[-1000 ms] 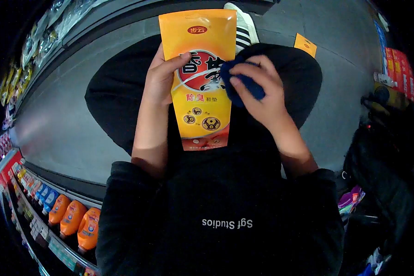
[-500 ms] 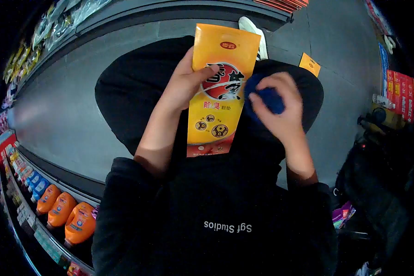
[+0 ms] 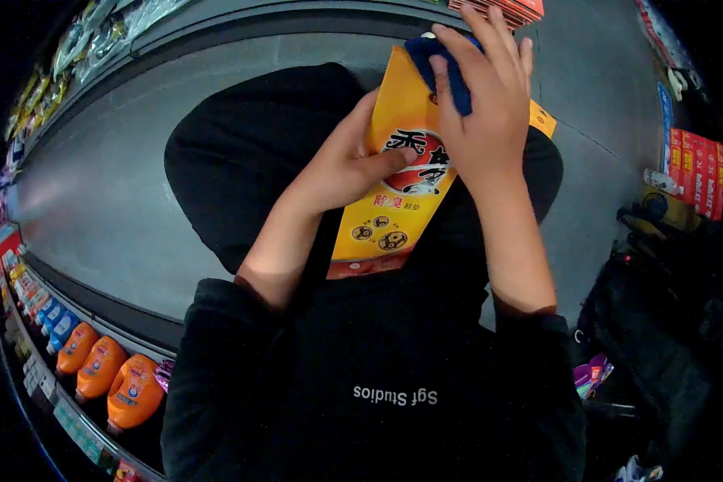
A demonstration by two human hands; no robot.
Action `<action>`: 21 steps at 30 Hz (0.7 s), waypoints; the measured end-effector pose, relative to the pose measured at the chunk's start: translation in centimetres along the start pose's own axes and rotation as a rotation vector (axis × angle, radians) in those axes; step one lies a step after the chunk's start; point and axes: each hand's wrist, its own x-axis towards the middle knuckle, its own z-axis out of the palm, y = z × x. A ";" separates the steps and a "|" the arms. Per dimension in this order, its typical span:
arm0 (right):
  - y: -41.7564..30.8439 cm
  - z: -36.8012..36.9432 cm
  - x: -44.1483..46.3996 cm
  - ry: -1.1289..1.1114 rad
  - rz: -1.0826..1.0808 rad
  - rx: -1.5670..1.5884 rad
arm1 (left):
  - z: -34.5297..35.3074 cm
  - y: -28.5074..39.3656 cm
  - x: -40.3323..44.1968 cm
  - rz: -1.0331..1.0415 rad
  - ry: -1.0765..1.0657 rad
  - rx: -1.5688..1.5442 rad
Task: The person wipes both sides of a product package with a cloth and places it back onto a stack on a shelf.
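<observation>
A yellow packet is slanting over the black trousers, its contents lying hidden. The left hand is pinching its side, thumb in front, other fingers mostly hidden. The right hand, fingers spread, is resting its thumb on a dark blue cloth at the packet's top. Farther left, opaque orange bottles are lining a shelf.

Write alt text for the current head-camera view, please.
The wearer's left hand holds a yellow packet, while the right hand, fingers spread, covers part of a dark blue cloth at the packet's top end. Orange bottles stand at lower left.
</observation>
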 end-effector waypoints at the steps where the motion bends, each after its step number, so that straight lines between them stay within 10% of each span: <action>1: -0.3 0.2 -0.3 0.046 0.003 0.032 | 0.1 -0.1 0.0 0.017 -0.007 -0.032; 21: 0.2 -3.3 0.1 -0.006 -0.018 0.153 | -0.6 -0.4 -0.1 0.000 0.098 -0.026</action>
